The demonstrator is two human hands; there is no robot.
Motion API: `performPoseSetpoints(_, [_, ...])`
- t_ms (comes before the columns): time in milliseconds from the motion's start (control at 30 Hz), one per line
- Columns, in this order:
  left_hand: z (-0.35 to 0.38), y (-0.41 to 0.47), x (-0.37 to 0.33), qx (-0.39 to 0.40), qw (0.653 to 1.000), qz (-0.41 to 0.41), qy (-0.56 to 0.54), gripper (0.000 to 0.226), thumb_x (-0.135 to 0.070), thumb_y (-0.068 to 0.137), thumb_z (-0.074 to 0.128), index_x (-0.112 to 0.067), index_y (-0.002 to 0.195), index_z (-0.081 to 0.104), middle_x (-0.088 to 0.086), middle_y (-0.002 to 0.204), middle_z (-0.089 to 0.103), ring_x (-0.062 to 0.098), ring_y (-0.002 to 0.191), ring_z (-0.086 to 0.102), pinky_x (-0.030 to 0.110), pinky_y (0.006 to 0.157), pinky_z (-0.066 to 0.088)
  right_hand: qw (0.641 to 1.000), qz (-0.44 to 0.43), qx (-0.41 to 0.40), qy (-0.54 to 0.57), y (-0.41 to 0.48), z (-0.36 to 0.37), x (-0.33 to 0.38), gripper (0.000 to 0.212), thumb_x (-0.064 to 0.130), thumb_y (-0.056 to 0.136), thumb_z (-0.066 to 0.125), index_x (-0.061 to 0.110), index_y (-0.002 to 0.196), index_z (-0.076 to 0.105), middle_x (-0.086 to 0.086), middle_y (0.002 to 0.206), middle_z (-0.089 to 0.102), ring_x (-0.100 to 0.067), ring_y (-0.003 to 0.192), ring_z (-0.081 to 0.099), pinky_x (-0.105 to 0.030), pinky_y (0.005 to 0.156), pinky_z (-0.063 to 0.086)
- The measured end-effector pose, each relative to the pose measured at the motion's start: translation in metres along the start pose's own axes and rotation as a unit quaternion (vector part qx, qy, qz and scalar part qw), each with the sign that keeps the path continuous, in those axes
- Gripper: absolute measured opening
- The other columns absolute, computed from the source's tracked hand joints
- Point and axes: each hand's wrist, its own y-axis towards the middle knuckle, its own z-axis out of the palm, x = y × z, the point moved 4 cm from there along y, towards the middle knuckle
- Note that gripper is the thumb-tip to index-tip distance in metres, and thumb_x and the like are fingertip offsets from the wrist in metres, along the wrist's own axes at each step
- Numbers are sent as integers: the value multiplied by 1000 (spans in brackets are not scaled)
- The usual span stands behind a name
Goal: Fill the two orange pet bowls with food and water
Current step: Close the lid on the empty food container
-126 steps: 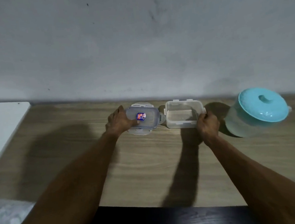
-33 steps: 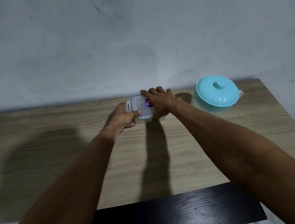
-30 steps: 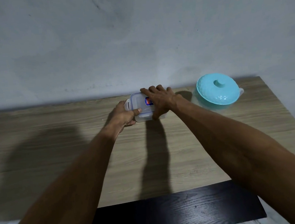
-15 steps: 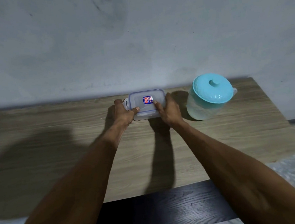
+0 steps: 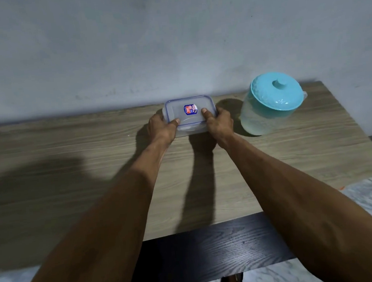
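1. Both our hands clamp the clear food container (image 5: 188, 116) on the wooden table (image 5: 69, 155): left hand (image 5: 162, 128) and right hand (image 5: 218, 121) grip its ends, thumbs pressed on the lid.
2. Since 4.2 s ago, the lid has gone from lying beside the box to seated on it.
3. No orange bowls are in view; the teal-lidded water jug (image 5: 272, 106) stands just right. We judge the food step finished.
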Motion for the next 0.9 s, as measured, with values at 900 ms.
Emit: performPoseSetpoints(900, [-29, -127, 11, -50, 990, 5, -133, 26, -25, 82, 74, -15, 66, 56, 19, 77, 63, 21, 69, 50, 31, 64, 38, 997, -11, 14, 79, -126, -70, 5, 37, 33, 93, 66, 8, 119, 67, -16, 118, 71, -35, 109, 65, -45, 99, 52])
